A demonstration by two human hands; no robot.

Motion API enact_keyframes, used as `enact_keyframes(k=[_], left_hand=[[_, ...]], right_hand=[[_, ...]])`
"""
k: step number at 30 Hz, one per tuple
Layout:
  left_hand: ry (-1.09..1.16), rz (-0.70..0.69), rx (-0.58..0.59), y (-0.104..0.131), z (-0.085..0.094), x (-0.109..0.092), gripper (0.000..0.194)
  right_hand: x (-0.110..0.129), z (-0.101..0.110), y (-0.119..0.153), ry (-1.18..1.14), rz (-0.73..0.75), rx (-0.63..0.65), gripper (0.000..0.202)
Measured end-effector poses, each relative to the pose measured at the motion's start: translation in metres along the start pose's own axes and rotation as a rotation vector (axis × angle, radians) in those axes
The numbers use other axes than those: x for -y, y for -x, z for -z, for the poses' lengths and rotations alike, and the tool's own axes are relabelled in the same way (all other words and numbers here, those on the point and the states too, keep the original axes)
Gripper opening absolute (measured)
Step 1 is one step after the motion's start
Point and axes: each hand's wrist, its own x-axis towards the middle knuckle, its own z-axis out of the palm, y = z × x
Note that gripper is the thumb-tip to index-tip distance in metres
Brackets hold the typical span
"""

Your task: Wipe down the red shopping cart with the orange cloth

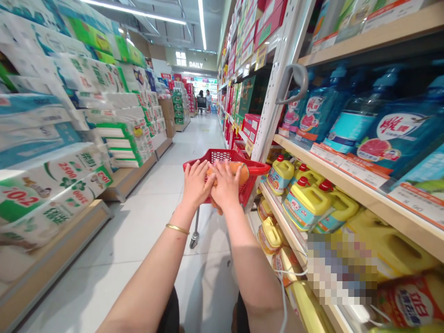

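Note:
My left hand lies over the near left rim of a red shopping cart, its fingers stretched forward and slightly apart. Close beside it, my right hand rests with spread fingers on top of a soft-looking orange thing. I cannot make out what kind of thing it is; part of it hangs below my hands. The two thumbs nearly touch. A gold bangle circles my left wrist. My hands cover the near edge of the cart, so its handle is hidden.
Stacked tissue packs stand on low wooden platforms to the left. Shelves on the right hold blue pump bottles and yellow jugs. A grey hook-shaped handle juts from the shelf post. Two people are far down the aisle.

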Motion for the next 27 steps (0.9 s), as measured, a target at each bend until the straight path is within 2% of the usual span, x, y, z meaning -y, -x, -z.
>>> enact_keyframes(k=[2, 4, 7, 9, 11, 15, 17, 18, 20, 24, 25, 27], left_hand=[[-0.005, -0.011, 0.017, -0.001, 0.001, 0.002, 0.061], [-0.014, -0.023, 0.033, 0.000, 0.002, 0.002, 0.062], [-0.032, -0.038, 0.046, 0.002, 0.002, 0.000, 0.063], [-0.044, -0.042, 0.043, 0.003, 0.001, -0.002, 0.063], [-0.054, -0.036, 0.033, 0.003, 0.000, -0.004, 0.063], [-0.063, -0.012, 0.021, 0.001, 0.000, -0.004, 0.063], [-0.059, -0.012, 0.024, 0.001, 0.001, -0.003, 0.062], [-0.057, -0.017, 0.027, 0.001, 0.001, -0.002, 0.062], [-0.057, -0.033, 0.034, 0.002, 0.002, -0.001, 0.061], [-0.060, -0.065, 0.037, 0.005, 0.002, 0.000, 0.062], [-0.057, -0.067, 0.035, 0.005, 0.002, -0.001, 0.061], [-0.048, -0.060, 0.028, 0.006, 0.003, -0.001, 0.061]], right_hand=[[0.000, -0.001, -0.002, 0.006, -0.025, -0.022, 0.050], [-0.021, 0.004, -0.003, 0.031, -0.225, -0.133, 0.050], [-0.064, 0.015, -0.004, 0.075, -0.563, -0.284, 0.054], [-0.080, 0.019, -0.004, 0.103, -0.658, -0.316, 0.055], [-0.074, 0.019, -0.002, 0.109, -0.604, -0.286, 0.054], [-0.023, 0.008, 0.000, 0.034, -0.174, -0.072, 0.049], [-0.006, 0.005, -0.002, 0.006, -0.049, -0.017, 0.048], [-0.005, 0.005, -0.003, 0.002, -0.061, -0.027, 0.048], [-0.019, 0.010, -0.005, 0.013, -0.219, -0.108, 0.047], [-0.072, 0.024, -0.006, 0.057, -0.624, -0.278, 0.050], [-0.080, 0.026, -0.006, 0.068, -0.668, -0.298, 0.051], [-0.079, 0.025, -0.004, 0.073, -0.639, -0.297, 0.051]])
